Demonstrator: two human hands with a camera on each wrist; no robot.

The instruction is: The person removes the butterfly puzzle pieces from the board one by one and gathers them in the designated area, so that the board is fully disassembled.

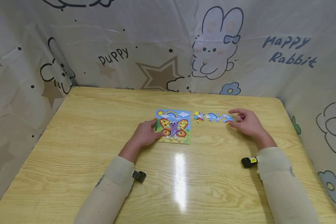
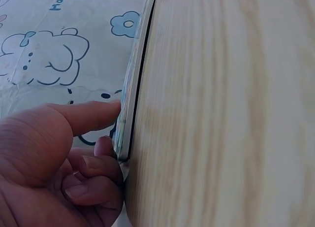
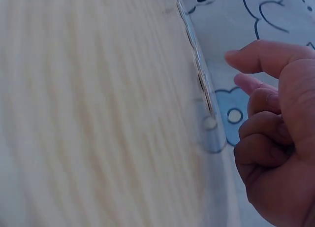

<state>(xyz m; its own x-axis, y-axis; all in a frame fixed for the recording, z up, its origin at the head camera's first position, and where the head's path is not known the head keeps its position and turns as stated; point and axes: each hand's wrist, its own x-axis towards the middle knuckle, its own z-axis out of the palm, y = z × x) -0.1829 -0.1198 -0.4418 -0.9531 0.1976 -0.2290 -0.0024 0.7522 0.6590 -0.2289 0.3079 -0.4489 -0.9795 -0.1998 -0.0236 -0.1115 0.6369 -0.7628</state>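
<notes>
A square butterfly jigsaw puzzle (image 1: 174, 124) lies flat on the wooden table. At its left edge my left hand (image 1: 146, 133) steadies it, the thumb on its printed face and the other fingers curled against its side. Loose jigsaw pieces lie in a row to its right: a sun piece (image 1: 198, 116), a rainbow piece (image 1: 213, 117) and a cloud piece (image 1: 227, 118). Around the right end of that row, my right hand (image 1: 247, 123) has its thumb and index finger spread apart by the cloud piece, with the other fingers bent in. Nothing is visibly held there.
The light wooden table (image 1: 86, 124) shows a bright reflection near its front. Behind and beside it hangs a curtain (image 1: 162, 37) printed with rabbits and stars. Small black devices sit on both sleeves, one at the left wrist (image 1: 140, 176).
</notes>
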